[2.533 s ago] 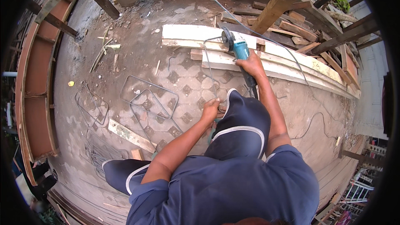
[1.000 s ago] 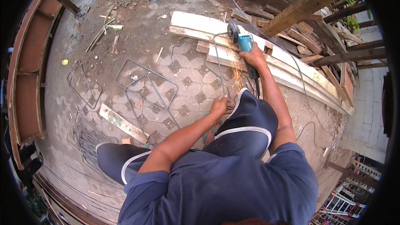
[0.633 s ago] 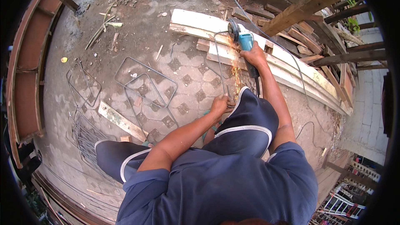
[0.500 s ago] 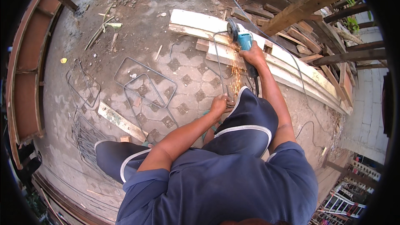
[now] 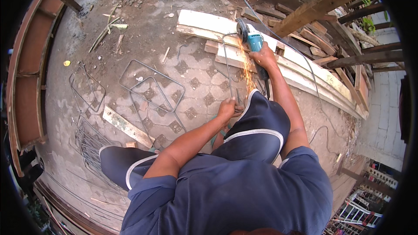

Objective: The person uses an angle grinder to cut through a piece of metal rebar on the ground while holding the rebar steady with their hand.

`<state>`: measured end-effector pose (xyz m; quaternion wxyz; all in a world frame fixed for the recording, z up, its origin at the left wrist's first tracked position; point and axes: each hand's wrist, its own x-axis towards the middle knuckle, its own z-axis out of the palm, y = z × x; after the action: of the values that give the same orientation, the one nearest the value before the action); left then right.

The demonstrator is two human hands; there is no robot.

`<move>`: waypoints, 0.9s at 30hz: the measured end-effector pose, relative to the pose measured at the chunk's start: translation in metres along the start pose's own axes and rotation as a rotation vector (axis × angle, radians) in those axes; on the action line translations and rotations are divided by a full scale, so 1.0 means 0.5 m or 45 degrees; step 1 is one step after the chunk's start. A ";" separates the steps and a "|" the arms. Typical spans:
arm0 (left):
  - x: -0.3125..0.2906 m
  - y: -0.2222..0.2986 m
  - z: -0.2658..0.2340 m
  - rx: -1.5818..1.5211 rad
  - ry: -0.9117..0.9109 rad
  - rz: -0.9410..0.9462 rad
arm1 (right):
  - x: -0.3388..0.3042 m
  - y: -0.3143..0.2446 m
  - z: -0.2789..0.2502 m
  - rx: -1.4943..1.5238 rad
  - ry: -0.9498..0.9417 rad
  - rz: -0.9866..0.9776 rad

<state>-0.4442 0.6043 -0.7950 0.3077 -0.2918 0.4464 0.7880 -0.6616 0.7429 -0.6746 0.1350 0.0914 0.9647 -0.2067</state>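
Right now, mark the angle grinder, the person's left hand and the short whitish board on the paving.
Angle grinder point(image 5: 255, 42): head view, on its teal housing.
Left hand point(image 5: 226, 109): head view, on the back of the hand.
Short whitish board point(image 5: 127, 126): head view, on the middle of its upper face.

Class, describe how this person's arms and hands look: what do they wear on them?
The left sleeve and right sleeve are short and dark blue, like the shirt. Both forearms are uncovered. The left hand and right hand wear no gloves.

One angle grinder point(image 5: 255, 42), two grips point(image 5: 227, 109) point(image 5: 264, 56)
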 end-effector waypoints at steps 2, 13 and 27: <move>0.000 -0.003 -0.001 -0.032 -0.006 -0.010 | 0.000 0.001 0.002 -0.004 0.008 0.002; -0.014 0.000 0.013 -0.044 0.031 0.020 | -0.017 0.019 0.014 0.010 0.017 0.009; -0.001 -0.004 -0.005 -0.019 0.049 0.008 | -0.014 0.000 0.004 -0.022 0.001 0.016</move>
<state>-0.4417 0.6030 -0.7967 0.2944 -0.3077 0.4474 0.7864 -0.6545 0.7411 -0.6743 0.1368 0.0963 0.9659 -0.1977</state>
